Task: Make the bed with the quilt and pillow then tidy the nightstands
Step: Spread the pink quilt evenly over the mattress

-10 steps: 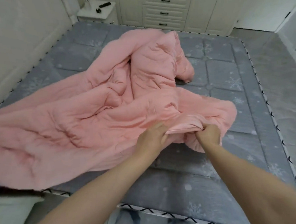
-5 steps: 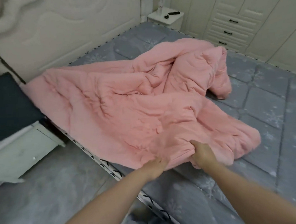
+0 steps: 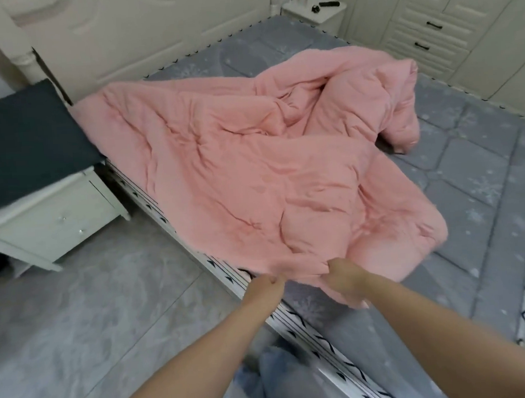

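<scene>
Pink quilt lies rumpled on the grey mattress, long axis running diagonally from the headboard corner by the near nightstand down to the near edge; far end bunched and folded over. Left hand pinches the quilt's near hem over the bed edge. Right hand grips the hem just beside it, fingers curled under. Both forearms extended forward.

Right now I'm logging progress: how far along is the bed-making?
Done: nothing looks finished. In hand: the left hand and right hand each hold a grip on the near edge of the crumpled quilt. Left: spreading it over the mattress, placing the pillow, tidying both nightstands, the far nightstand included.
</scene>
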The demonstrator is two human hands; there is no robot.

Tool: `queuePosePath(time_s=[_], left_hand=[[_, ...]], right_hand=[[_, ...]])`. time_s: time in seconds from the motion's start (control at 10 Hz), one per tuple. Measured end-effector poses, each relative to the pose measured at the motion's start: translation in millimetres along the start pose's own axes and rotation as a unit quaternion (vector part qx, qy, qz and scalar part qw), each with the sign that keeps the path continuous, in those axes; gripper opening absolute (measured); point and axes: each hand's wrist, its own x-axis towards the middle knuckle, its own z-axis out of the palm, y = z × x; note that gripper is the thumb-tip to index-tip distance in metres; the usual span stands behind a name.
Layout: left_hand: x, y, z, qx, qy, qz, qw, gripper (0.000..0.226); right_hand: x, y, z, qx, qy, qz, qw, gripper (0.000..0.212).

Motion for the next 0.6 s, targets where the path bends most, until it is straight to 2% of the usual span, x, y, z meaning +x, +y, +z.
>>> queuePosePath(time_s=[0.1, 0.2, 0.3, 0.4, 0.5, 0.6], left_hand=[[-10, -2, 27, 0.016, -0.09, 0.019, 0.996, 0.033], [-22, 19, 57, -0.085, -0.137, 0.052, 0.986, 0.083], [-27, 48, 87, -0.156, -0.145, 0.088, 0.973, 0.097], [-34, 82, 115, -0.149, -0.095, 0.098, 0.979, 0.082], [-41, 119, 146, -0.207, 0.003, 0.08, 0.975, 0.058], [-31, 141, 182, -0.31, 0.056, 0.066, 0.947, 0.036]], right_hand=[[-34, -13, -27, 0.149, -0.001, -0.025, 0.989, 0.034], [-45, -18, -54, 0.144, 0.003, -0.042, 0.989, 0.017], [-53, -17, -78, 0.16, 0.017, -0.059, 0.985, 0.031], [-59, 4, -86, 0.192, 0.017, -0.082, 0.978, 0.028], [-57, 29, -82, 0.241, 0.031, -0.1, 0.965, 0.036], [-55, 57, -79, 0.282, 0.049, -0.139, 0.948, 0.05]])
